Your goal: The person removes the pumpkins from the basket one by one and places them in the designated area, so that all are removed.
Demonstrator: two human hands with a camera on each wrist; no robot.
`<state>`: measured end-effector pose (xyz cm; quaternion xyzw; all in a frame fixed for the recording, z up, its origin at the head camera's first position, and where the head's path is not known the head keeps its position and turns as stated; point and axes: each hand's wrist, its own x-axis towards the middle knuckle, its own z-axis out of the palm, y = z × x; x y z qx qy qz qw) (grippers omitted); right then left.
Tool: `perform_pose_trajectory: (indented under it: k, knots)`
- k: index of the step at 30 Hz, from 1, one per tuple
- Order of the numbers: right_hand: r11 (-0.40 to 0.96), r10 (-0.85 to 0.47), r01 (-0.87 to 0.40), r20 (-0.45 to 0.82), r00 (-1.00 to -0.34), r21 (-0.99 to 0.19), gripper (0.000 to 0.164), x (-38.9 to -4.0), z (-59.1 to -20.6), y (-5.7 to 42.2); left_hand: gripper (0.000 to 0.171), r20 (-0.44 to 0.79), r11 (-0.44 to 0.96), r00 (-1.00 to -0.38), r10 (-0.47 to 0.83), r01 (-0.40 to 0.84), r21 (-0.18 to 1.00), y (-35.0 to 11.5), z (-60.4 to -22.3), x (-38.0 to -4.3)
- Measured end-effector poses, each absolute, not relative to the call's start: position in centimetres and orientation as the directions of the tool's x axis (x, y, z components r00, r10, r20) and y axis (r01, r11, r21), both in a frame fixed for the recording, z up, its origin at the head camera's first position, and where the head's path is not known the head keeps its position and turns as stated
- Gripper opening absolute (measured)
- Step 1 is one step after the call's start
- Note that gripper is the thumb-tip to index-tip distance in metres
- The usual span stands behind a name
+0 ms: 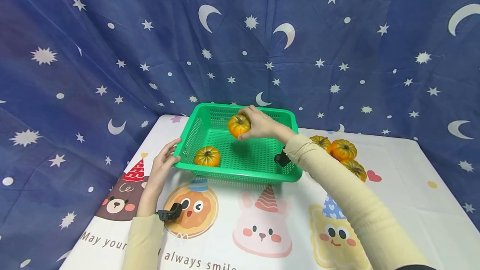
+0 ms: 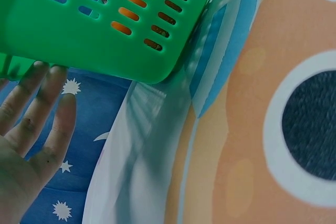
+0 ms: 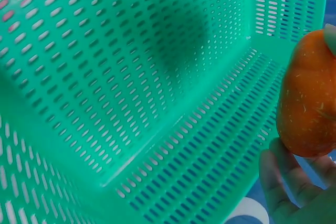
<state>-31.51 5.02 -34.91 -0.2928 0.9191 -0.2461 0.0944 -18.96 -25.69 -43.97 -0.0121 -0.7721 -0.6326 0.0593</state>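
Note:
My right hand (image 1: 260,125) holds a small orange pumpkin (image 1: 238,126) above the floor of a green plastic basket (image 1: 240,174). In the right wrist view the held pumpkin (image 3: 307,98) shows its orange side, with fingers around it, apart from the basket's mesh. A second pumpkin (image 1: 207,156) sits inside the basket at its front left corner. At the basket's left rim, my left hand (image 1: 161,166) touches the edge with its fingers. The left wrist view shows those fingers (image 2: 50,103) fairly straight, their tips against the green rim.
Right of the basket, several more pumpkins (image 1: 343,150) lie grouped on the white printed tablecloth (image 1: 397,178), partly hidden by my right sleeve (image 1: 348,195). A blue curtain (image 1: 240,53) with moons and stars hangs close behind the basket.

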Motion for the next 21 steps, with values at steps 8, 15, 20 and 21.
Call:
perform_pose_trajectory:
  k: [8, 15, 20, 21]
  knots:
    - [0.717, -0.562, -0.489, 0.004, -0.827, -0.496, 0.080, -30.4, -33.6, 7.1, 0.054, 0.098, 0.208, -0.994, -0.052, 0.085, 0.974, -25.6, -43.9, -18.9]
    - [0.701, -0.578, -0.521, 0.039, -0.815, -0.487, 0.081, -29.2, -32.3, 9.1, 0.054, 0.105, 0.219, -0.993, -0.051, 0.092, 0.971, -25.7, -44.0, -18.9]
    - [0.693, -0.589, -0.542, 0.061, -0.806, -0.474, 0.078, -28.3, -31.8, 10.4, 0.053, 0.106, 0.220, -0.993, -0.049, 0.093, 0.971, -25.7, -44.0, -18.9]
    - [0.692, -0.590, -0.545, 0.063, -0.805, -0.474, 0.078, -28.0, -31.8, 10.7, 0.053, 0.105, 0.222, -0.993, -0.049, 0.092, 0.971, -25.7, -44.1, -18.9]
